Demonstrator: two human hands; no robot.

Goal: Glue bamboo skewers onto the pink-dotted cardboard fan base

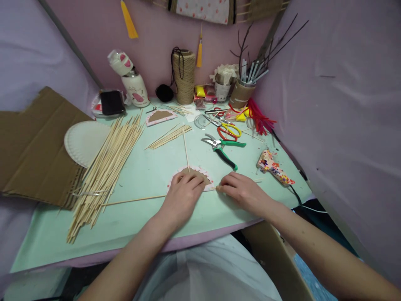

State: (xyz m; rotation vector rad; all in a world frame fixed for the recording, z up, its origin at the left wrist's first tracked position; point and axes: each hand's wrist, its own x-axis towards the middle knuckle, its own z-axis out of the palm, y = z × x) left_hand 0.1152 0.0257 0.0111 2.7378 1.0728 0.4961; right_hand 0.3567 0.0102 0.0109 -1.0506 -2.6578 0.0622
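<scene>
A cardboard semicircle [205, 179] edged with white, pink-dotted cloth lies near the table's front. My left hand [184, 190] rests over it with curled fingers, holding it down and hiding its middle. One bamboo stick [186, 150] points away from its curved edge, and another bamboo stick [134, 200] runs out to the left. My right hand [239, 189] is closed at the semicircle's right corner, thumb and fingers pinched on a thin bamboo stick [258, 181] whose end shows beyond the hand. Exactly how that stick meets the corner is hidden.
A large bundle of bamboo sticks [106, 167] lies left, by cardboard [37, 146] and a paper plate [83, 142]. Pruning shears [224, 144], scissors [230, 129] and a patterned glue gun [274, 167] lie right. Behind stand a twine spool [184, 79] and a pot of twigs [241, 94].
</scene>
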